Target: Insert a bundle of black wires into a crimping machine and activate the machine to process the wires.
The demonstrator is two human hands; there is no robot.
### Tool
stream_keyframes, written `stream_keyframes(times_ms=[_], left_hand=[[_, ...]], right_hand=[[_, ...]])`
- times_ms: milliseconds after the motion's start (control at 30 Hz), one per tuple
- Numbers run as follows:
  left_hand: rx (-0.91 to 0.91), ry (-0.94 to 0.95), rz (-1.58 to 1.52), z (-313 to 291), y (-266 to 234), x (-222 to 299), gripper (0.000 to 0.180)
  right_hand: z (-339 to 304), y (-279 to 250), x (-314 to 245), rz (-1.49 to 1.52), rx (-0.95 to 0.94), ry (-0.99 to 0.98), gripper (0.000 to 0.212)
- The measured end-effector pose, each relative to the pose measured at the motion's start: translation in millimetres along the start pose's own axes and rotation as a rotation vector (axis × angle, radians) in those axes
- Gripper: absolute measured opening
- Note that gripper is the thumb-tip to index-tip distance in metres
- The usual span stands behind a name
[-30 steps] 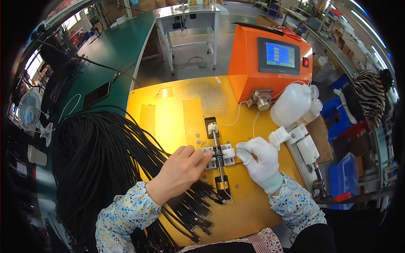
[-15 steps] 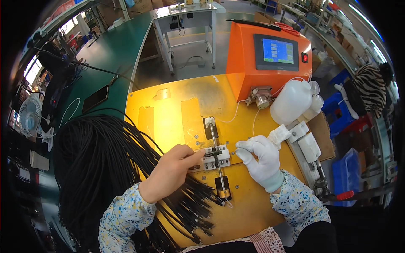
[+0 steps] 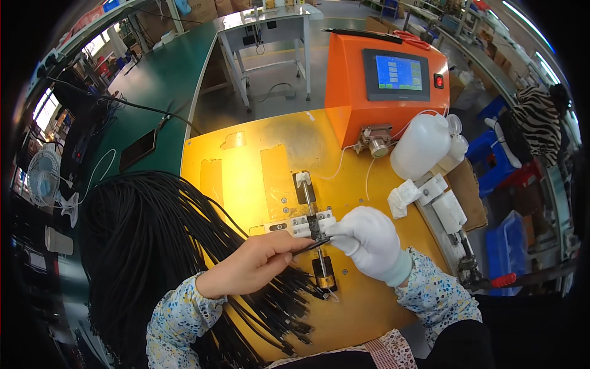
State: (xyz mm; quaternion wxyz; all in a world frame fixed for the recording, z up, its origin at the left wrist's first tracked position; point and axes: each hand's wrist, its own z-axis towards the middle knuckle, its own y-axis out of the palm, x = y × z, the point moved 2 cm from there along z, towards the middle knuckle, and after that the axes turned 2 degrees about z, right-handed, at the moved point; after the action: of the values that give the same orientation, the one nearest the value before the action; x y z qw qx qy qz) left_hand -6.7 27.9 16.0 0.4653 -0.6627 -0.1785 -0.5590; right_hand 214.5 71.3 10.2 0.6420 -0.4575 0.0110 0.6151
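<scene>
My bare left hand (image 3: 255, 261) is closed on a black cable (image 3: 312, 246), which it holds low over the yellow worktop. The gloved fingers of my right hand (image 3: 369, 243) pinch the cable's other end, and the white glove hides that tip. Just beyond the cable is a small white and metal fixture (image 3: 301, 226) bolted to the worktop. Thin metal rods (image 3: 309, 206) run through the fixture from far to near. Beside and below my left hand lies a thick bundle of black cables (image 3: 147, 246), their connector ends spread toward the right.
An orange machine (image 3: 344, 92) with a screen stands at the back right. In front of it are a white plastic bottle (image 3: 421, 147), a crumpled white cloth (image 3: 402, 197) and a metal clamp rail (image 3: 448, 212). A phone (image 3: 139, 149) rests on the green table (image 3: 166, 67).
The cable has come off the fixture toward me in my left hand. My right hand has moved left and now pinches its end. The view has shifted slightly.
</scene>
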Motion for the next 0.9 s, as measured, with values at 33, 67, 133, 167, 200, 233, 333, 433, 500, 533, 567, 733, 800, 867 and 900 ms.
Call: stream_keyframes(times_ms=[33, 67, 133, 167, 200, 233, 333, 433, 500, 533, 567, 733, 800, 867, 900], left_hand=[[0.001, 0.0, -0.001, 0, 3, 3, 0.035], [0.02, -0.127, -0.167, 0, 8, 8, 0.032], [0.013, -0.291, -0.316, -1, 9, 17, 0.024], [0.015, -0.292, -0.317, -1, 11, 16, 0.024], [0.033, -0.284, -0.276, -2, 11, 13, 0.022], [0.051, -0.277, -0.234, -2, 12, 12, 0.02], [0.065, -0.296, -0.242, -3, 14, 12, 0.018], [0.107, -0.285, -0.226, -2, 16, 14, 0.016], [0.115, -0.301, -0.249, -2, 17, 13, 0.015], [0.123, -0.318, -0.272, -2, 17, 12, 0.014], [0.123, -0.317, -0.272, -2, 18, 10, 0.014], [0.122, -0.322, -0.349, -2, 18, 8, 0.013], [0.126, -0.289, -0.3, -3, 17, 9, 0.014], [0.132, -0.257, -0.25, -4, 17, 10, 0.015], [0.114, -0.256, -0.26, -4, 17, 10, 0.016]], right_hand=[[1, -1, -6, 0.0, -0.001, 0.0, 0.019], [2, -3, -12, 0.206, -0.068, 0.323, 0.02], [2, -3, -18, 0.413, -0.137, 0.644, 0.021], [2, -2, -19, 0.444, -0.143, 0.683, 0.024], [2, -1, -20, 0.475, -0.147, 0.723, 0.027], [2, -1, -20, 0.475, -0.148, 0.724, 0.027], [1, 1, -19, 0.463, -0.187, 0.767, 0.028], [-1, 3, -21, 0.394, -0.154, 0.75, 0.028], [-2, 3, -22, 0.331, -0.081, 0.686, 0.027], [-2, 3, -21, 0.331, -0.08, 0.686, 0.027], [-3, 4, -20, 0.36, -0.07, 0.698, 0.026], [1, 1, -19, 0.374, -0.103, 0.733, 0.026], [2, -1, -17, 0.529, -0.151, 0.784, 0.022], [3, -5, -16, 0.647, -0.183, 0.823, 0.024], [2, -6, -16, 0.765, -0.216, 0.863, 0.027]])
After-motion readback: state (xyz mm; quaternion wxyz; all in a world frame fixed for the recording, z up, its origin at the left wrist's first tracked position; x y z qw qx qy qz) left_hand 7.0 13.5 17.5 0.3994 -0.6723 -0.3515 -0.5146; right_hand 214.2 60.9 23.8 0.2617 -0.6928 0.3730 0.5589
